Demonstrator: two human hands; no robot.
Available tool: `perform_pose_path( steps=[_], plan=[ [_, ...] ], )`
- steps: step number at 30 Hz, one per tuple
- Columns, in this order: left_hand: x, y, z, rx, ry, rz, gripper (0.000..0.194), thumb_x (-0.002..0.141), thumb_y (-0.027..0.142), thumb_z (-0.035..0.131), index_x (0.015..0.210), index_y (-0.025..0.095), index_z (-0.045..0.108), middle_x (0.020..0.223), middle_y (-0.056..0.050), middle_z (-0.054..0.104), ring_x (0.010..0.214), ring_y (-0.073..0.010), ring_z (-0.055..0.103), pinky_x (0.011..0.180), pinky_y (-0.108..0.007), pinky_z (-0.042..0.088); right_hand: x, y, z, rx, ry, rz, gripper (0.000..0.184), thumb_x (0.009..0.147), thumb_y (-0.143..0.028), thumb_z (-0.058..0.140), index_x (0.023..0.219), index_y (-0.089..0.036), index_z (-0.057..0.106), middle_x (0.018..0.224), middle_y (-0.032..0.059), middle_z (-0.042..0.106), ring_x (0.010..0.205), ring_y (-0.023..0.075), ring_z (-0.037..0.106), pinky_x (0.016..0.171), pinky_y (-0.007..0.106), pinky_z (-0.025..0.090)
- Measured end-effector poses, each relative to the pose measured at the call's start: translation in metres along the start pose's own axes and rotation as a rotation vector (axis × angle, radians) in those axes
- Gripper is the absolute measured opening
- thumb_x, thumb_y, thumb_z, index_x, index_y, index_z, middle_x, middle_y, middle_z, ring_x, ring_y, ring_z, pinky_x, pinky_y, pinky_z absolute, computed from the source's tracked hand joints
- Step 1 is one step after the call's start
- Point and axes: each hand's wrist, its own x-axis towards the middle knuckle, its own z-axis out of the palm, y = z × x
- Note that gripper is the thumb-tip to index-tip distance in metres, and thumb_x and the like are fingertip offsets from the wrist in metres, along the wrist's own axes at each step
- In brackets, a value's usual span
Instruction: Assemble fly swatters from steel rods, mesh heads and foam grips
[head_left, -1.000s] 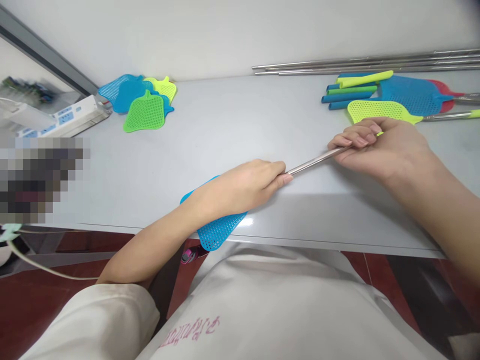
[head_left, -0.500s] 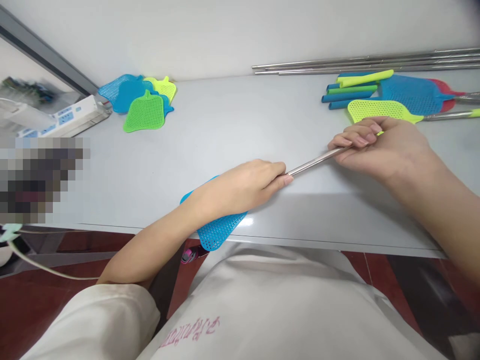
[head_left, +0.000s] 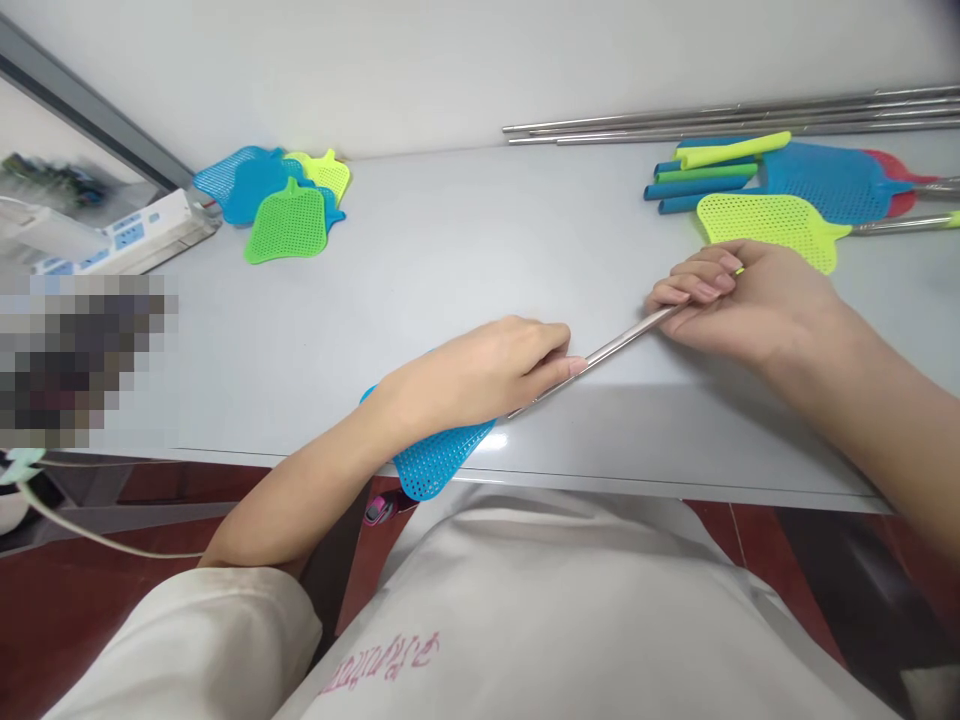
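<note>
Right hand [head_left: 739, 300]: fingers curled closed around the metal rod [head_left: 622, 345], palm turned up; a speck of yellow-green shows at the fingers, nature unclear. Rod slants from there to near left, its thin end beside the near blue swatter head [head_left: 439, 460]; whether they touch cannot be told. Left hand [head_left: 502, 370]: back up, fingers partly bent, slight gap between thumb and forefinger, thumb tip against the rod; how firm its hold, if any, cannot be told. Left hand and forearm hide much of the near blue swatter head, which lies at the near edge of the grey table [head_left: 480, 250], one corner overhanging. Far right, closest to the right hand: yellow swatter head [head_left: 757, 220], its near edge partly covered by that hand, shaft running right. Behind it, a far blue swatter head [head_left: 825, 185] overlaps a red swatter head [head_left: 900, 205]. Just left of these, piled loosely: blue tubes [head_left: 679, 205], a green tube [head_left: 709, 174] and yellow tubes [head_left: 735, 150]. Long steel rods [head_left: 675, 128] lie along the wall [head_left: 450, 70], farther back. Far left, well apart from the hands: overlapping loose heads, green head [head_left: 286, 225] foremost, blue heads [head_left: 251, 185] and a small yellow head [head_left: 334, 175] behind. Left end: power strip [head_left: 150, 235], with a dark pixelated patch [head_left: 75, 360] nearer; contents unreadable. Pale cable [head_left: 97, 543] hangs below the table's near edge.
</note>
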Motion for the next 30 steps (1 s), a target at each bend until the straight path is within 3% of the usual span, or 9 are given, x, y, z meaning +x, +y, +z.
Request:
perform_pose_path(
  steps=[30],
  plan=[
    [0.0003, 0.0022, -0.0028, 0.008, -0.017, -0.007, 0.031, 0.092, 0.037, 0.032, 0.079, 0.018, 0.053, 0.067, 0.001, 0.052, 0.059, -0.0107, 0.045, 0.055, -0.025, 0.028, -0.0001, 0.0060, -0.0015, -0.117, -0.032, 0.044, 0.024, 0.069, -0.007, 0.037, 0.058, -0.018, 0.018, 0.044, -0.0045, 0.017, 0.036, 0.0066, 0.017, 0.037, 0.022, 0.024]
  ],
)
